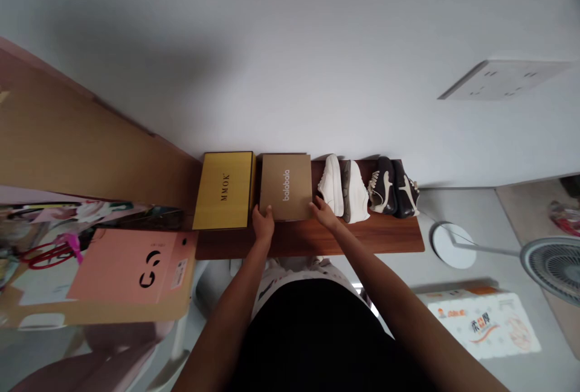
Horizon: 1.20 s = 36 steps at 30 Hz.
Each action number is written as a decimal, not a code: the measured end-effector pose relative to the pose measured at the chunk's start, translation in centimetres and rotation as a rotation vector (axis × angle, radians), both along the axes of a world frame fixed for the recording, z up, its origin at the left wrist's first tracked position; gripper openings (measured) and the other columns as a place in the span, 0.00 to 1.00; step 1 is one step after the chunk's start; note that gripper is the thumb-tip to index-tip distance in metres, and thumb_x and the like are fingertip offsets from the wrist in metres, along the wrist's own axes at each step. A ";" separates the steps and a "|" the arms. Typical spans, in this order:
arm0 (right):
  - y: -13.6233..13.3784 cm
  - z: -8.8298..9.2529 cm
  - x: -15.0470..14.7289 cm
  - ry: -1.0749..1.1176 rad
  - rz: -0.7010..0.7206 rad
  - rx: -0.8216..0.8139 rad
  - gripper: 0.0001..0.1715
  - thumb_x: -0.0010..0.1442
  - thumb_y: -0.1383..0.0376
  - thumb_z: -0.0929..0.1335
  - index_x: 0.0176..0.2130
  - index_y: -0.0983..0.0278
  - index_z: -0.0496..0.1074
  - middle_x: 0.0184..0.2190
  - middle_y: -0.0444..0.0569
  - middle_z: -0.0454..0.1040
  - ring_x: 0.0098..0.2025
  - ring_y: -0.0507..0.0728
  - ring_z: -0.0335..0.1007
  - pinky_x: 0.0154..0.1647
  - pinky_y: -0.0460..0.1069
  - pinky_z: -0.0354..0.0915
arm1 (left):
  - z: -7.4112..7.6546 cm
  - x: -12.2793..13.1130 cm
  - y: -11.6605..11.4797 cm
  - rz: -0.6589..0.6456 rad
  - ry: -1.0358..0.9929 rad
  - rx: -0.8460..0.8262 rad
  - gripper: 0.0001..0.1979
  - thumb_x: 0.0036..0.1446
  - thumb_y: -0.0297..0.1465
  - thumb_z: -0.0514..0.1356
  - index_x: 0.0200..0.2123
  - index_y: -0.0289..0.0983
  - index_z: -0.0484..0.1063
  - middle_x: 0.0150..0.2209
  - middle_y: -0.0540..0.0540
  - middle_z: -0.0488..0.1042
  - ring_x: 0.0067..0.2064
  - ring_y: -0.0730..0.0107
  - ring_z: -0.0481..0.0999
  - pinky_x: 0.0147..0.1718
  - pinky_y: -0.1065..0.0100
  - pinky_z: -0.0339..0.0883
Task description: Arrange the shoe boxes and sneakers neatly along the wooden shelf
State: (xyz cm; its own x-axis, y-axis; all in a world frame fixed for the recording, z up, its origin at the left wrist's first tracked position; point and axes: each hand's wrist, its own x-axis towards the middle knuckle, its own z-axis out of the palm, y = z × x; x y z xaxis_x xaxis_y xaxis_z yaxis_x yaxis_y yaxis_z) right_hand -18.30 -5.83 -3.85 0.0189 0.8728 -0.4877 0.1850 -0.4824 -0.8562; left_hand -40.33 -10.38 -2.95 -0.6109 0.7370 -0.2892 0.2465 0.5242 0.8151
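A brown shoe box [286, 186] marked "balabala" lies on a dark wooden shelf [376, 235] against the white wall. My left hand [263, 223] grips its near left corner, fingers curled over the edge. My right hand [324, 211] presses on its near right corner, fingers closed against the side. A yellow box [225, 189] marked "MMOK" lies touching it on the left. To the right of the brown box stands a pair of white sneakers [343, 188], then a pair of dark sneakers [393, 187].
A large cardboard box [67, 144] rises at the left, with a pink box [129, 265] in front of it. A standing fan [550, 262] and its round white base [453, 245] are on the floor at the right, by a white printed package [487, 324].
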 end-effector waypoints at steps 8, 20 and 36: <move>-2.6 2.4 9.7 0.024 -0.046 0.131 0.37 0.53 0.39 0.73 0.52 0.60 0.79 0.52 0.55 0.81 0.61 0.67 0.73 0.67 0.64 0.63 | 2.9 4.0 -1.4 -0.033 0.191 0.133 0.30 0.63 0.37 0.62 0.65 0.32 0.63 0.67 0.27 0.64 0.72 0.49 0.60 0.71 0.50 0.48; -3.5 -0.8 18.3 -0.332 -0.069 0.120 0.40 0.42 0.53 0.78 0.52 0.64 0.75 0.54 0.59 0.77 0.59 0.70 0.71 0.66 0.64 0.62 | 1.1 18.2 1.3 -0.389 -0.200 0.008 0.36 0.52 0.30 0.69 0.64 0.33 0.65 0.67 0.29 0.64 0.70 0.49 0.63 0.69 0.51 0.54; -0.5 -2.3 19.4 -0.259 0.293 0.101 0.28 0.48 0.49 0.76 0.42 0.64 0.76 0.36 0.50 0.81 0.39 0.61 0.76 0.43 0.53 0.72 | -0.7 18.8 5.2 -0.625 0.155 -0.368 0.24 0.51 0.38 0.73 0.47 0.33 0.72 0.49 0.35 0.79 0.52 0.53 0.79 0.46 0.64 0.70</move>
